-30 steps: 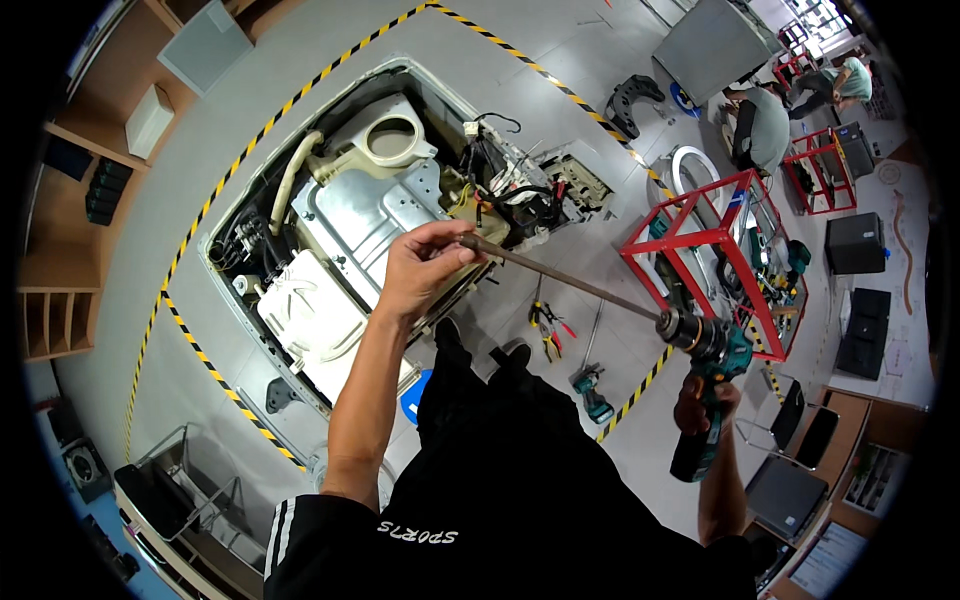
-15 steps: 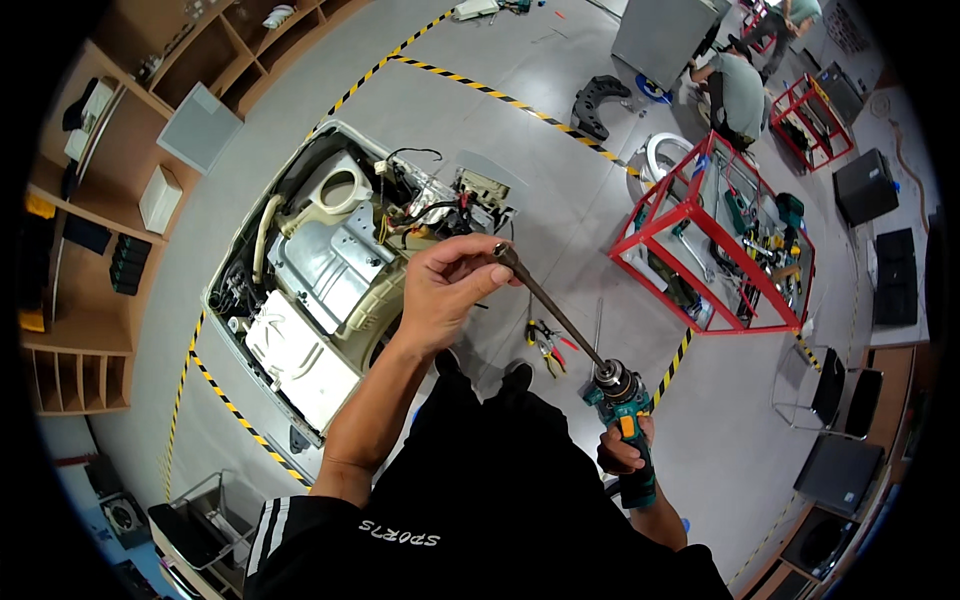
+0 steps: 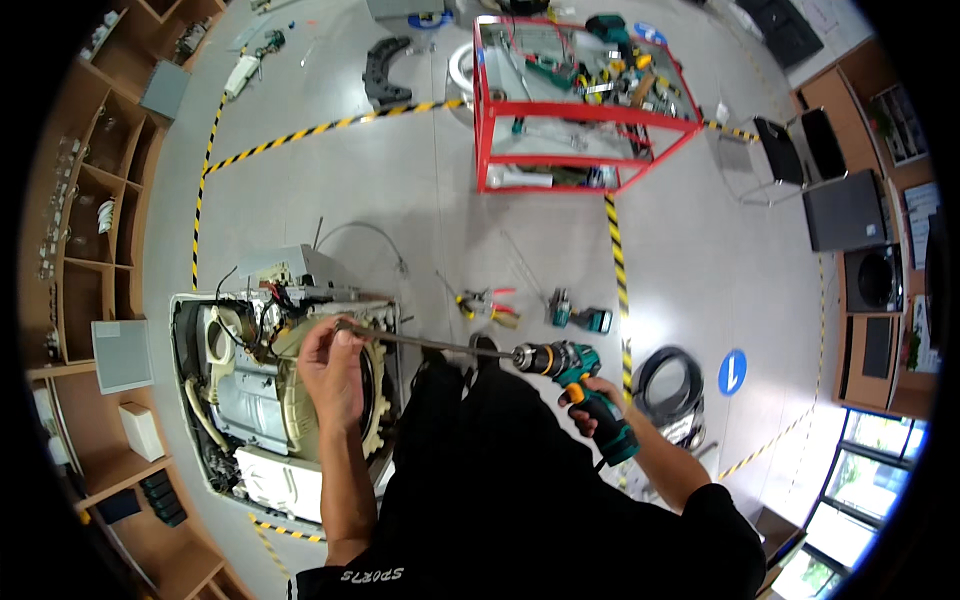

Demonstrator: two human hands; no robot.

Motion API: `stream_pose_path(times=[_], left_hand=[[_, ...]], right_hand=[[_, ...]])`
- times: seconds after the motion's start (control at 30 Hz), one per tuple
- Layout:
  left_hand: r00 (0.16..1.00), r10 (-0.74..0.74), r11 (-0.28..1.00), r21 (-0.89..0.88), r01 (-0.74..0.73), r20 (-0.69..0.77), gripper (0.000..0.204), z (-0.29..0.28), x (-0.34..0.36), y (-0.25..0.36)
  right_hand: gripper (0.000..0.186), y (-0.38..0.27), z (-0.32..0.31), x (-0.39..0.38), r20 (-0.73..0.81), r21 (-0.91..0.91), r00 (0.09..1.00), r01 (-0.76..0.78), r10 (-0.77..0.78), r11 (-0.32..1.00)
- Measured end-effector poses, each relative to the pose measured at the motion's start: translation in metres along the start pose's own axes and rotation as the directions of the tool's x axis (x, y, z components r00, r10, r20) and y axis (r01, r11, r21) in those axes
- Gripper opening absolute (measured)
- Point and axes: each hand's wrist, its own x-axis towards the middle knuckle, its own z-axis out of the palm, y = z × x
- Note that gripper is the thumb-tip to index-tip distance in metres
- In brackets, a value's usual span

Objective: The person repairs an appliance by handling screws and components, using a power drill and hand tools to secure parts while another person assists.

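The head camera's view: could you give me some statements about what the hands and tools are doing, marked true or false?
1. The right hand grips a green-and-black cordless drill. True.

2. The left hand is resting flat on the floor. False: it pinches the far end of the long metal rod that extends from the drill.

3. A second cordless drill lies on the floor. True.

4. The opened washing machine is at the person's right. False: it is at the person's left.

5. Tools lie on top of the red-framed rack. True.
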Motion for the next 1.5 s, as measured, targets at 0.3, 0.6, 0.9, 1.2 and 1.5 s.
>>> stream_pose_path(times=[0.3, 0.6, 0.9, 1.2, 1.5], left_hand=[[0.929, -0.361, 0.929, -0.055, 0.365, 0.079, 0.020, -0.027, 0.037, -0.050], [0.945, -0.289, 0.946, -0.108, 0.307, 0.153, 0.020, -0.009, 0.117, -0.052], [0.930, -0.292, 0.938, -0.125, 0.324, 0.223, 0.032, 0.059, 0.183, -0.041], [0.896, -0.415, 0.869, 0.361, 0.338, 0.159, 0.029, 0.107, 0.228, -0.118], [0.864, -0.501, 0.725, 0.521, 0.451, -0.051, 0.026, 0.183, 0.217, -0.179]], right_hand=[[0.037, 0.021, 0.028, -0.006, -0.365, 0.023, 0.912, 0.212, -0.189, 0.977], [0.036, -0.042, 0.090, 0.019, -0.659, -0.215, 0.729, 0.052, -0.184, 0.975], [0.038, -0.115, 0.121, 0.016, -0.570, -0.482, 0.612, 0.290, -0.548, 0.827], [0.039, -0.311, 0.093, -0.050, -0.490, -0.472, 0.361, 0.655, -0.793, 0.590], [0.036, -0.564, 0.012, -0.105, -0.580, -0.336, 0.189, 0.831, -0.792, 0.444]])
